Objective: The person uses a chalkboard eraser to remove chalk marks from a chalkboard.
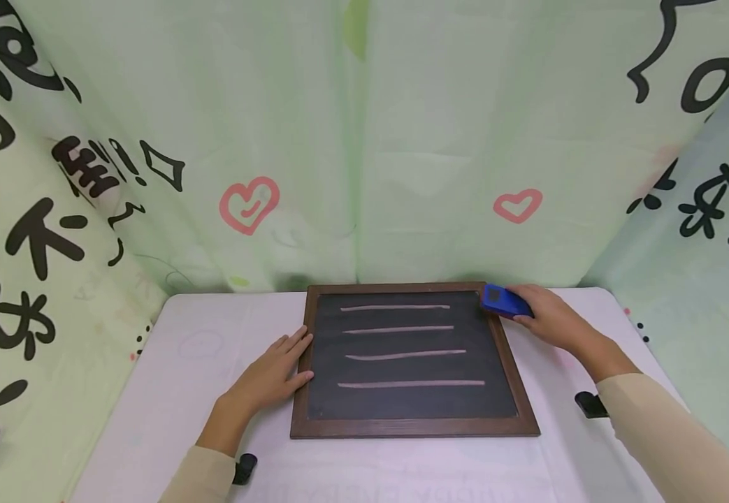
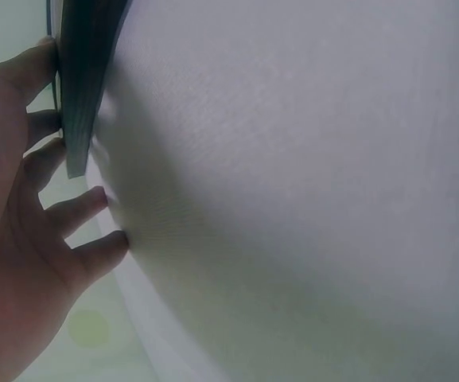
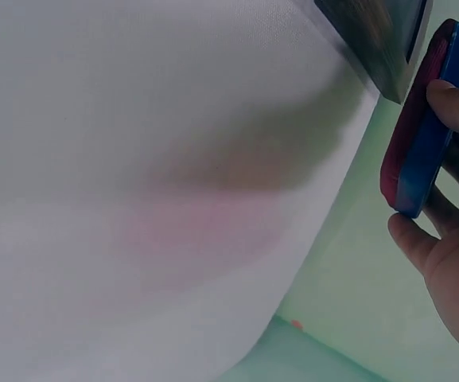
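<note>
Chalkboard (image 1: 411, 363) lying mid-bench (image 1: 182, 391); left hand (image 1: 272, 377) resting at its left edge, eraser (image 1: 504, 302) sitting on its far right corner.

Both arms reach forward in beige sleeves. The left hand (image 1: 272, 374) lies flat, fingers straight and slightly spread. The right hand (image 1: 549, 318) stretches farther out, its fingers curled in a grip.

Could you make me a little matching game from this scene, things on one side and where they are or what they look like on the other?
Things:
1. left hand
2. eraser
3. chalkboard
4. right hand

Descriptions:
A. blue, at the board's far right corner
B. dark, with four chalk lines
C. grips the eraser
D. lies flat against the board's left frame

Pairs: 1-D, 2-A, 3-B, 4-C
</note>
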### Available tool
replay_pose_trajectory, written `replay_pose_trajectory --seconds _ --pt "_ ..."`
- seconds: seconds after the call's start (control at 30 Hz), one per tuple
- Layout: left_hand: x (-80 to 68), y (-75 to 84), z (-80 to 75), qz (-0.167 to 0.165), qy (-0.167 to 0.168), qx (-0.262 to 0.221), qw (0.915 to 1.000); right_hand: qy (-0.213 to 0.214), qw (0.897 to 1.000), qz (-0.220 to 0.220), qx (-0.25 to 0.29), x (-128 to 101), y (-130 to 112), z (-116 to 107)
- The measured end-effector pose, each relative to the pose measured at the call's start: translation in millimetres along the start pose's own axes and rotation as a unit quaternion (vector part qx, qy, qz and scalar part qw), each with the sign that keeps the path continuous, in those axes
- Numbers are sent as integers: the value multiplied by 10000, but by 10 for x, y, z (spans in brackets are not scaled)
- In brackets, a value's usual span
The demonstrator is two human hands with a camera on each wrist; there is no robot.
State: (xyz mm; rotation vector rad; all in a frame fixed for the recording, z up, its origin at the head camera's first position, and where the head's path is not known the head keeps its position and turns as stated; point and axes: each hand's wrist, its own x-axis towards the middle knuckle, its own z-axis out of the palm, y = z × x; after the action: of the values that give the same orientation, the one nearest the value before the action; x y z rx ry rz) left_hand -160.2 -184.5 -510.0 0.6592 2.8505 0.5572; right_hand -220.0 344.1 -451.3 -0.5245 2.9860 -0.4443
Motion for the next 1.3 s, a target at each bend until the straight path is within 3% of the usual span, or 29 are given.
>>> replay_pose_trajectory --seconds 0.4,1.3 --pt "-30 -10 -2 43 -5 14 10000 -188 9990 -220 -328 232 -175 92" --pt "-4 23 -13 107 -12 69 9999 -321 9984 -413 -191 496 -259 206"
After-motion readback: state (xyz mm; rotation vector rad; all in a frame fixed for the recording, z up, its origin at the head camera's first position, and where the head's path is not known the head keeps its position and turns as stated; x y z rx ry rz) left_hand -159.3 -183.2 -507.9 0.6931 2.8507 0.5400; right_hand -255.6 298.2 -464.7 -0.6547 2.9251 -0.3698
